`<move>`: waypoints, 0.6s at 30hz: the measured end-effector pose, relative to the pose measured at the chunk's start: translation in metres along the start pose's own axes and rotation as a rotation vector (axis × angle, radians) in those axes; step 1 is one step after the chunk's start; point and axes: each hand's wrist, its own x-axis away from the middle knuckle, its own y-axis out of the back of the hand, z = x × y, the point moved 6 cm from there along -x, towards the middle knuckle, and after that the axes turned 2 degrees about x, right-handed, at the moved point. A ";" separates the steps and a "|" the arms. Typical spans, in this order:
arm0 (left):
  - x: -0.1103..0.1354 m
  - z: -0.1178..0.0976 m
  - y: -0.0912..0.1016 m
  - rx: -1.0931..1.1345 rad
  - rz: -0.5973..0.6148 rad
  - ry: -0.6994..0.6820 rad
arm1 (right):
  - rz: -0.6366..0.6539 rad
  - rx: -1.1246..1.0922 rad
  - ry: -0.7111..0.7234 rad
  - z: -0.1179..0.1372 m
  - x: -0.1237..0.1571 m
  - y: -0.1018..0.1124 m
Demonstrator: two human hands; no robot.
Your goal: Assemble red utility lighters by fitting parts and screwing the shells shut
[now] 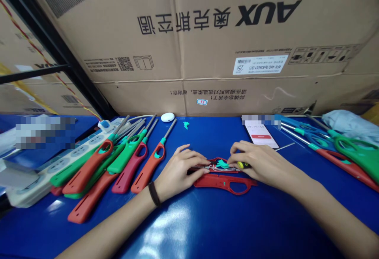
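Note:
An opened red lighter shell (pixel 211 169) lies between my two hands, showing white wires and a green trigger piece (pixel 222 164) inside. My left hand (pixel 185 166) is closed on its left end, thumb at the near side and fingers at the far side. At the right end, the fingertips of my right hand (pixel 256 160) touch the shell beside the green piece. A small yellow-and-black tool handle (pixel 243 165) sticks out from under that hand; its kind is mostly hidden. The matching red shell half (pixel 225 183) lies just in front, inner side up.
Several red and green long-nosed lighters (pixel 148 168) lie at left beside a white power strip (pixel 74 154). More lighters (pixel 345 164) lie at right. Behind stand a phone (pixel 260 132), a white oval case (pixel 167 117), a small green part (pixel 186 125) and a large cardboard box (pixel 183 53).

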 end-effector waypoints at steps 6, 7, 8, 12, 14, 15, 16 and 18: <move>0.000 0.000 0.000 0.010 -0.022 -0.006 | -0.037 -0.019 0.021 0.008 -0.005 -0.001; 0.000 0.000 0.000 0.010 -0.018 -0.003 | -0.042 -0.025 0.022 0.009 -0.005 -0.002; 0.000 0.000 0.000 0.008 -0.012 0.000 | -0.046 -0.032 0.021 0.009 -0.005 -0.002; -0.001 0.000 -0.001 -0.006 0.002 0.009 | -0.037 -0.088 0.007 0.009 -0.005 -0.003; -0.001 0.001 0.000 -0.010 0.003 0.012 | -0.011 -0.123 -0.005 0.008 -0.004 -0.003; -0.001 0.001 0.000 -0.013 0.004 0.012 | 0.002 -0.138 -0.012 0.007 -0.004 -0.004; -0.001 0.001 -0.001 -0.016 0.007 0.010 | 0.011 -0.153 -0.017 0.007 -0.004 -0.004; -0.001 0.001 -0.001 -0.026 0.013 0.003 | 0.021 -0.189 -0.024 0.005 -0.004 -0.005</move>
